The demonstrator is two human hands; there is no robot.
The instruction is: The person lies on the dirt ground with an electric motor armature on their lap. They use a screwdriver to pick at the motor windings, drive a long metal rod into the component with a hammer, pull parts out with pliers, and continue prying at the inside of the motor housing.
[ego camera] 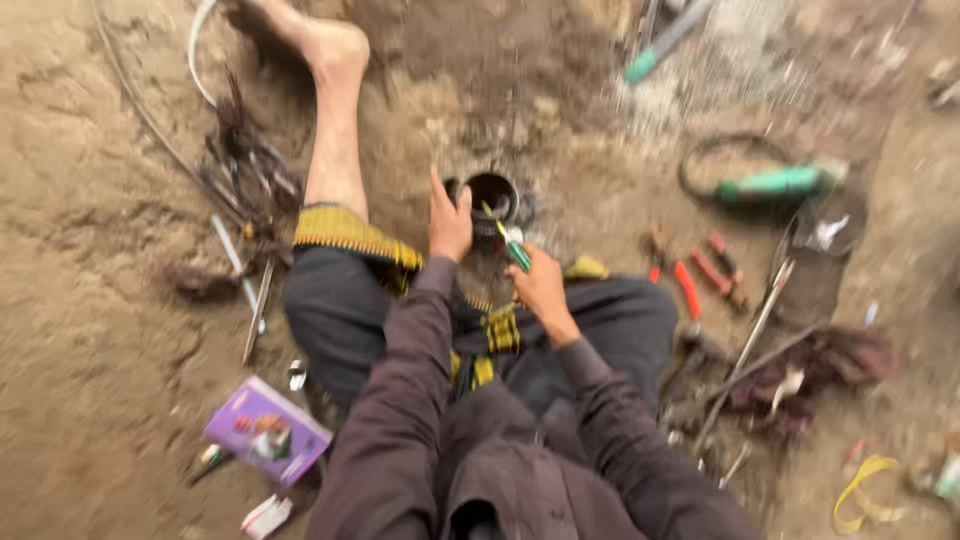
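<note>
**A:** Where were your hands at that moment?

**B:** Both sat near the middle of the frame. Your left hand (449,222) was curled against the side of the dark round part (492,196), thumb raised, fingers pressed on its left rim. That part stood on the sandy ground (90,330) just above your knees.

**A:** And your right?

**B:** Your right hand (541,288) was closed around a green-handled tool (511,243), pinching the handle, with its tip slanting up and left into the opening of the dark part. The view was blurred, so I cannot tell exactly what the tip touched.

**A:** What lay around you?

**B:** Red-handled pliers (688,285) lay right of centre, near your right knee. A green-handled screwdriver (776,182) rested in the upper right, beside a dark loop of wire. A purple box (266,428) lay at the lower left, near your left thigh. Your bare foot (330,45) stretched to the upper left, next to a tangle of wires (245,165).
</note>
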